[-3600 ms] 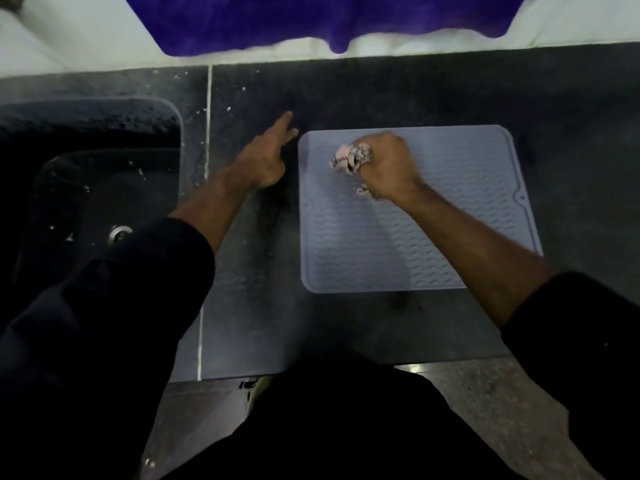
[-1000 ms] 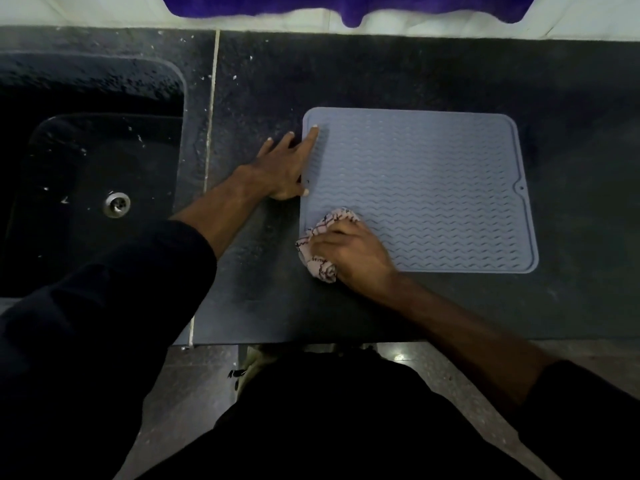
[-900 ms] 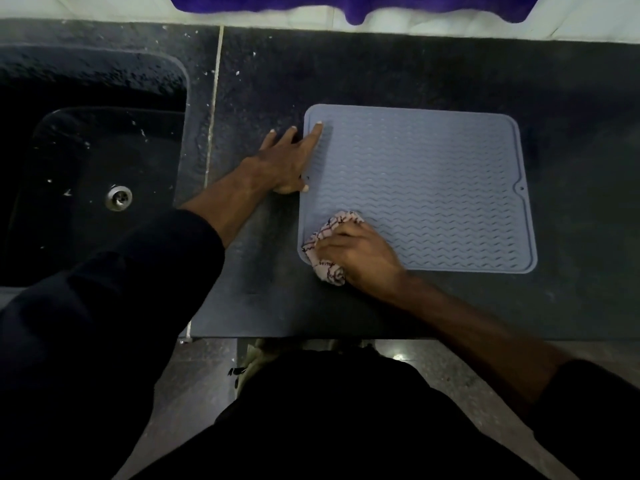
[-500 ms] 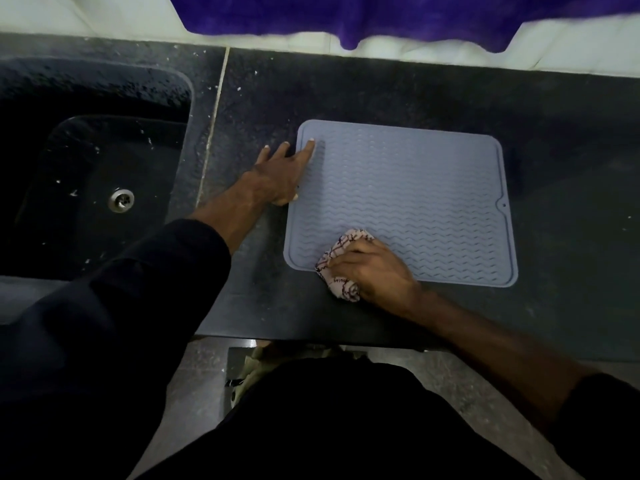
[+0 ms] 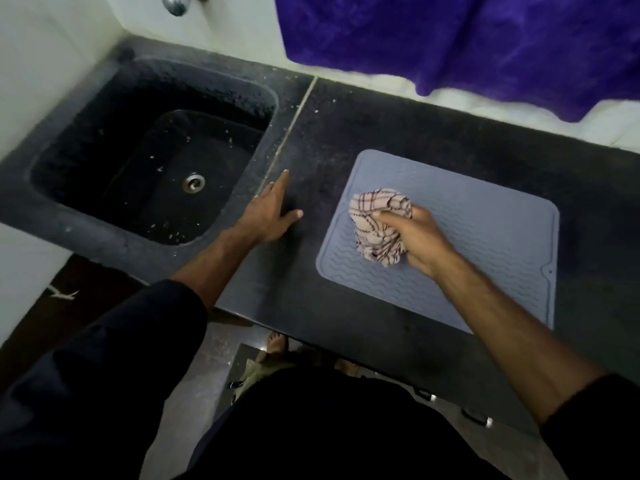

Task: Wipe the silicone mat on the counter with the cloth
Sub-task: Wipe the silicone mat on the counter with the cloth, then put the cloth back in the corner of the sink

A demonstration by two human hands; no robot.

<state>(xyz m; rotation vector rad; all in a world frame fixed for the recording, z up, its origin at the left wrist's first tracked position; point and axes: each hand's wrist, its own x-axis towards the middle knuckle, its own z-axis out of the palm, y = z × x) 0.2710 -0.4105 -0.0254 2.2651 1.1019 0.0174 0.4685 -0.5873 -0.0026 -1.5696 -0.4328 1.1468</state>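
The dark stone counter [image 5: 346, 140] takes up most of the view, with a deep black sink [image 5: 152, 161] sunk into its left part and a purple cloth [image 5: 467, 43] hanging over the wall behind it. On the counter's right part lies the grey mat [image 5: 485, 244], flat, ribbed with wavy lines, its near edge close to the counter's front edge. Nothing holds the mat down: the left hand [image 5: 270, 213] rests on the bare counter between sink and mat, fingers straight and spread, well apart from the mat's left edge. A firm stroke could therefore drag the whole mat along the stone, and a pull toward the body might push its near edge off the front of the counter. The right hand [image 5: 412, 237] sits over the mat's left half with its fingers curled tight round the checked cloth [image 5: 379, 226], which is bunched into a ball. Whether the cloth touches the mat or is held just above it, I cannot tell. Bunched so small, it probably covers little with each pass, so strips between strokes and the far right side may go unwiped, and the grooves could keep dirt the ball skims over.
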